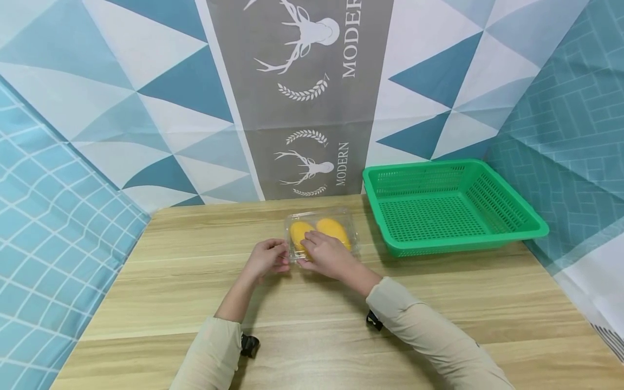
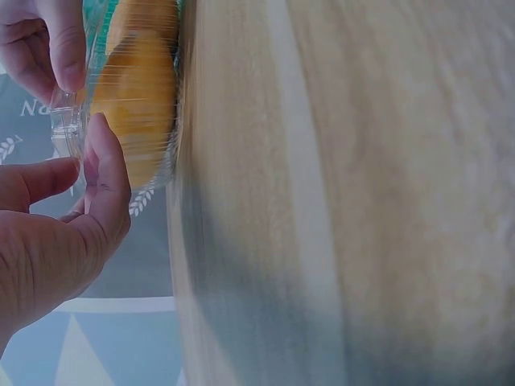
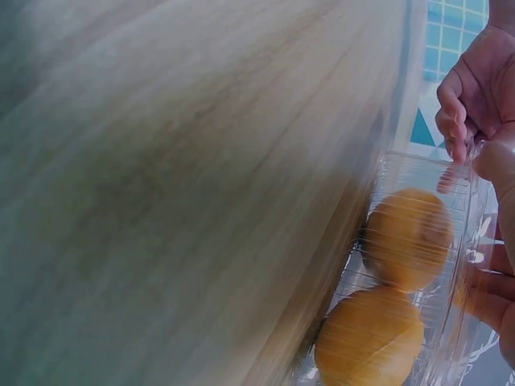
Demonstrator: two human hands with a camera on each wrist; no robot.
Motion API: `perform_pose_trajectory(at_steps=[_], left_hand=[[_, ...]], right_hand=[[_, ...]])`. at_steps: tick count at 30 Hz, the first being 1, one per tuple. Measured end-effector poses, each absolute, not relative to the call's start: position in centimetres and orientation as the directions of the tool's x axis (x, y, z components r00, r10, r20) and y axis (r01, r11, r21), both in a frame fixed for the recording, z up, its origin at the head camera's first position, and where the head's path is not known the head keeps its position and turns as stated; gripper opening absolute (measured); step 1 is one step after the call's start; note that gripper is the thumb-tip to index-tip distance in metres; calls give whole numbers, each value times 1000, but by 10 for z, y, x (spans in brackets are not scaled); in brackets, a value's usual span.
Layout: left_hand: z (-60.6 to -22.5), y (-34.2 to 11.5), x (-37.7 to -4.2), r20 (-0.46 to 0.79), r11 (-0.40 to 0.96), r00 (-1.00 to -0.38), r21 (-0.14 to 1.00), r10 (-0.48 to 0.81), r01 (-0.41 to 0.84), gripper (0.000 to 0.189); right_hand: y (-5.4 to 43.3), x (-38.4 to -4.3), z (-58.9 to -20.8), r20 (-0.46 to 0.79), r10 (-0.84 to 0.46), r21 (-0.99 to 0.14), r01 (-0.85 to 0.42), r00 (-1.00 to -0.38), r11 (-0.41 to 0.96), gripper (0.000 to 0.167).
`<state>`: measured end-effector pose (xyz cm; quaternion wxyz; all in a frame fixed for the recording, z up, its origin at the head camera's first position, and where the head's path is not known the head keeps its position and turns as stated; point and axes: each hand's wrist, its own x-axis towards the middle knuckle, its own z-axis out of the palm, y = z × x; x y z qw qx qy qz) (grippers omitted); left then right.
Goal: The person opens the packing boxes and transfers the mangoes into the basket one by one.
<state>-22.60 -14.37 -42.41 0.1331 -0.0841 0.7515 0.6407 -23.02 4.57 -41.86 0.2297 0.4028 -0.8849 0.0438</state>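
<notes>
A clear plastic clamshell box (image 1: 348, 221) sits on the table with two yellow, mango-like oval fruits (image 1: 333, 229) inside, its lid lying over them. At its front left corner my left hand (image 1: 267, 257) pinches the rim between thumb and fingers; the left wrist view shows this hand (image 2: 60, 241) closely. My right hand (image 1: 327, 254) lies over the lid by the same corner, fingers bent on top and thumb at the front rim. In the right wrist view, both fruits (image 3: 406, 240) show through the ribbed wall, and the right thumb (image 3: 495, 165) meets the corner near the left fingers.
A green plastic basket (image 1: 487, 238) with perforated sides stands to the right of the box, near the back of the wooden table (image 1: 312, 336). Patterned cloth (image 1: 307, 124) hangs behind the table, with more at the left and right sides.
</notes>
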Motion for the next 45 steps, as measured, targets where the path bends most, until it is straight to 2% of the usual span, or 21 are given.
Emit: perform_pose_trajectory(at_steps=[11, 21, 31, 34, 39, 45], left_hand=[[-425, -144, -228, -328, 137, -943, 938, 54, -319, 37], [-426, -144, -228, -332, 138, -942, 937, 52, -322, 35], [-423, -142, -226, -328, 148, -944, 937, 47, -318, 34], [-423, -142, -226, -325, 149, -944, 937, 49, -315, 35], [-424, -143, -226, -322, 153, -945, 938, 57, -310, 35], [-422, -143, -226, -319, 153, -945, 940, 77, -305, 34]], right_hand=[[44, -235, -426, 523, -723, 235, -740, -451, 631, 33], [44, -237, -427, 537, -747, 317, -727, -391, 609, 32], [45, -240, -433, 598, -741, 366, -717, -307, 593, 26], [46, -239, -432, 598, -735, 336, -733, -319, 591, 30], [50, -238, -429, 561, -728, 236, -766, -395, 598, 37], [58, -239, -422, 489, -720, 40, -812, -492, 582, 40]])
